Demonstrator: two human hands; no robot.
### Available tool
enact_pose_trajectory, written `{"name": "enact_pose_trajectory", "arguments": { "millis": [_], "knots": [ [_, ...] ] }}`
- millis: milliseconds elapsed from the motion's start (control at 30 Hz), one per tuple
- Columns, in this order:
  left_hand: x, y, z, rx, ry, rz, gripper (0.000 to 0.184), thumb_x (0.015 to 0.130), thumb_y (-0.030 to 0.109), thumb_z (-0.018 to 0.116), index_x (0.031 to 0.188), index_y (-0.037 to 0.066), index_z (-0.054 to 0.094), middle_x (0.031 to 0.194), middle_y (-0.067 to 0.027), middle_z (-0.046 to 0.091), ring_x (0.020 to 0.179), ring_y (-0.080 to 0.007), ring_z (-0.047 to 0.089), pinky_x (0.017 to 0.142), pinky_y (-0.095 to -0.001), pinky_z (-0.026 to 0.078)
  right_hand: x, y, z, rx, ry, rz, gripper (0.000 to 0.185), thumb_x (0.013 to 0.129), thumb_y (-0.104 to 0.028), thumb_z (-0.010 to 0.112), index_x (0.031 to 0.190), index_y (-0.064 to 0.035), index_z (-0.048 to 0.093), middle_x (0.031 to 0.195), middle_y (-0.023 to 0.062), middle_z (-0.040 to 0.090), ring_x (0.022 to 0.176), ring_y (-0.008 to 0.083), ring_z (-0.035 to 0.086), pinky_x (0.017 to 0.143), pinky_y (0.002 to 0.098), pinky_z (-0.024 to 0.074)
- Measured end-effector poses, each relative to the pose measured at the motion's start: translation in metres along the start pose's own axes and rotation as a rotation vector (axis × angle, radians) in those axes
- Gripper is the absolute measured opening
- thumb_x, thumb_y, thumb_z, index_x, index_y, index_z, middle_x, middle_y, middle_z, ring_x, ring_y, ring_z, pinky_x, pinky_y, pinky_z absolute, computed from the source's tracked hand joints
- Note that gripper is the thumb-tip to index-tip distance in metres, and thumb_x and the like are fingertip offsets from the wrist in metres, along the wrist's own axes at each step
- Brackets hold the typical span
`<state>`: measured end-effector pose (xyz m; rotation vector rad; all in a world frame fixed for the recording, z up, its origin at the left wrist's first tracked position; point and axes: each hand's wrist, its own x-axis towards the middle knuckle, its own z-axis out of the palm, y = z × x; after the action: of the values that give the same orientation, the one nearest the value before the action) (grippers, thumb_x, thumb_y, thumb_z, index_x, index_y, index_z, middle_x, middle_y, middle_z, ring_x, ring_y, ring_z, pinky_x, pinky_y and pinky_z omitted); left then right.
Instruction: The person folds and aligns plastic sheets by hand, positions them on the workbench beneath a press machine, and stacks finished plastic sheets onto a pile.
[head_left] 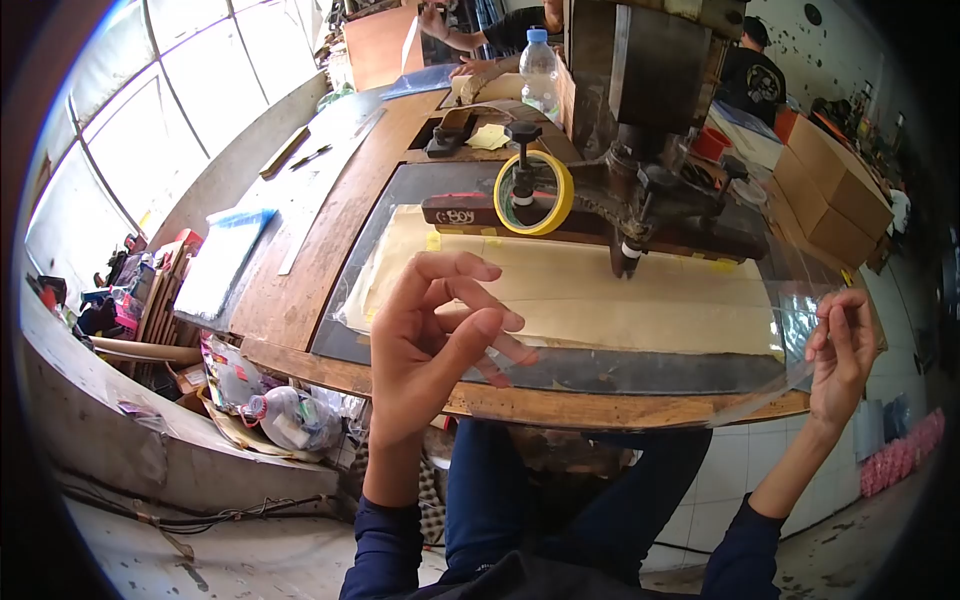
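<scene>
My left hand (425, 345) is raised above the near left part of the press bed, fingers bent but apart, with nothing visible in them. At the right edge, my right hand (842, 350) pinches a clear plastic sheet (798, 318), which catches the light beside the fingers. How far the sheet reaches to the left is hard to make out. Beneath the hands, cream paper (620, 310) covers much of a dark plate (640, 372). A dark bar (600, 230) of the press crosses the paper's far side, and a yellow tape roll (566, 195) hangs on a knob there.
The press column (660, 75) rises at the back. A water bottle (539, 72) stands beside it. Plastic sheets (225, 260) and a cutter (310, 156) lie at left. Cardboard boxes (828, 190) are stacked at right. Another person's hand (435, 22) shows at the far side.
</scene>
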<state>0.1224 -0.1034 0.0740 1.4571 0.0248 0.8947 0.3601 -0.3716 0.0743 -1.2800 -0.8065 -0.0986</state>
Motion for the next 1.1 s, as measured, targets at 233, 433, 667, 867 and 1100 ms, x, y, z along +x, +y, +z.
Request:
{"name": "enact_pose_trajectory", "arguments": {
  "millis": [233, 433, 667, 867, 1100],
  "knots": [
    [0.012, -0.005, -0.017, 0.097, -0.091, -0.084, 0.013, 0.089, 0.002, 0.052, 0.101, -0.003, 0.050, 0.086, -0.0094, 0.060, 0.074, -0.0218, 0.068, 0.056, -0.0239, 0.054, 0.014, 0.006, -0.002, -0.042, -0.136, 0.079, 0.007, 0.087, -0.007, 0.056, 0.091, -0.0021, 0.053, 0.084, 0.0046, 0.054, 0.058, 0.0067, 0.049, 0.054, 0.0196, 0.0420],
    [0.051, -0.065, -0.050, 0.844, -0.370, -0.044, 0.005, 0.083, 0.003, 0.059, 0.088, 0.002, 0.056, 0.085, -0.0054, 0.065, 0.077, -0.0134, 0.065, 0.064, -0.0265, 0.053, 0.037, 0.061, 0.012, -0.456, -0.509, 0.196, 0.005, 0.083, 0.002, 0.056, 0.085, -0.0008, 0.054, 0.081, 0.0044, 0.057, 0.067, 0.0103, 0.057, 0.064, 0.0250, 0.0486],
    [0.053, -0.095, -0.041, 1.321, -0.614, 0.030, 0.028, 0.076, 0.005, 0.063, 0.103, 0.008, 0.053, 0.109, -0.0060, 0.058, 0.099, -0.0260, 0.057, 0.090, -0.0385, 0.041, 0.032, 0.103, 0.033, -0.799, -0.707, -0.082, 0.024, 0.068, 0.002, 0.063, 0.090, 0.0021, 0.053, 0.088, 0.0113, 0.057, 0.088, 0.0248, 0.058, 0.080, 0.0323, 0.0445],
    [0.060, -0.106, -0.014, 1.322, -0.704, 0.157, 0.045, 0.078, 0.008, 0.063, 0.120, 0.011, 0.047, 0.109, -0.0067, 0.061, 0.105, -0.0235, 0.055, 0.097, -0.0387, 0.035, 0.023, 0.110, 0.064, -0.689, -0.781, -0.032, 0.034, 0.067, 0.003, 0.063, 0.100, -0.0023, 0.057, 0.094, 0.0118, 0.055, 0.089, 0.0271, 0.057, 0.082, 0.0344, 0.0437],
    [0.059, -0.115, 0.010, 1.241, -0.776, 0.288, 0.046, 0.079, 0.004, 0.057, 0.123, 0.010, 0.048, 0.104, -0.0076, 0.064, 0.091, -0.0254, 0.061, 0.091, -0.0365, 0.042, 0.015, 0.103, 0.085, -0.846, -0.830, -0.346, 0.034, 0.071, 0.005, 0.057, 0.103, -0.0057, 0.060, 0.095, 0.0116, 0.054, 0.088, 0.0289, 0.056, 0.080, 0.0378, 0.0452]
  ]
}}
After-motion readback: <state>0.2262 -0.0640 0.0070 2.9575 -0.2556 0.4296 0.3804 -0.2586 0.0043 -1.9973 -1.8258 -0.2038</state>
